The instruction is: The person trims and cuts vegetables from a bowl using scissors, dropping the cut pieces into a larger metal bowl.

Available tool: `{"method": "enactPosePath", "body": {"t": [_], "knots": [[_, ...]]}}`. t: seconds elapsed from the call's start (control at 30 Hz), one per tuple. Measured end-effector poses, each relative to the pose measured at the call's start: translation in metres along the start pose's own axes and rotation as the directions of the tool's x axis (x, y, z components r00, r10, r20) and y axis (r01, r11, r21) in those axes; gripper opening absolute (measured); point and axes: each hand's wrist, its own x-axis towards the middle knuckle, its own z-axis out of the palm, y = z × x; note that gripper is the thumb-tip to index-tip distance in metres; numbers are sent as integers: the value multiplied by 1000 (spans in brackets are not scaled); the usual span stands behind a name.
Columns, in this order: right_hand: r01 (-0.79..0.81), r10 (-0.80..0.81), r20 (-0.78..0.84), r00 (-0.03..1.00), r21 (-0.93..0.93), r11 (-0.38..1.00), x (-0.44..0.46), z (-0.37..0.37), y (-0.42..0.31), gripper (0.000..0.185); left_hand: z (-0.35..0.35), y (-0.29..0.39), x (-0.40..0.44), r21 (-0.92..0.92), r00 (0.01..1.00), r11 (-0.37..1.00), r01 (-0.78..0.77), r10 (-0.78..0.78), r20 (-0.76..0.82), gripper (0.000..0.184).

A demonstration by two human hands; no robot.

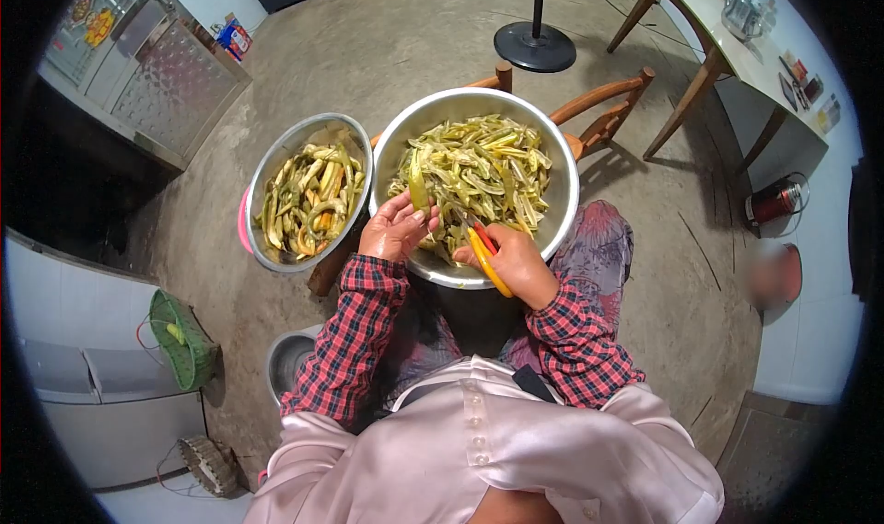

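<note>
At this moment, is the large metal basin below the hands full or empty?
Not empty, but not brimming: cut green vegetable strips spread widely inside the large metal basin, while bare inner wall shows below its rim.

One head-worn view, facing forward and down

My feed comes from the wearer's head, tilted steeply downward. Nearest me, the shirt (474, 423) fills six o'clock. The left hand (398, 227), right hand (520, 262) and large bowl (563, 188) sit close, around the dial's centre. Farther off, I see a round black base (535, 50) at one o'clock, a table (760, 64) at two, a green basket (184, 344) at eight and a cabinet (170, 87) at ten.
</note>
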Motion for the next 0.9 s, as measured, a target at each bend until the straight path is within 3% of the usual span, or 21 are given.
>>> {"method": "enactPosePath", "body": {"t": [0.1,0.4,0.6,0.7,0.8,0.9], "knots": [[-15,14,-9,1000,-170,985,0,-4,-14,49,0,-3,2,-14,999,1000,2,-1,39,47],[21,-24,-13,1000,-234,972,1,-6,-14,51,12,-4,-6,35,992,992,125,-126,28,40],[-47,46,2,999,17,999,0,0,-8,38,11,-2,-4,43,984,988,145,-149,96,37],[-69,75,85,994,-63,996,0,1,-1,31,12,-1,-4,21,983,984,176,-177,56,36],[-139,135,95,986,41,989,0,1,-1,34,15,1,-6,-7,982,982,187,-187,24,35],[-140,145,69,987,-75,987,0,3,3,38,13,1,-5,2,980,980,198,-198,14,35]]}}
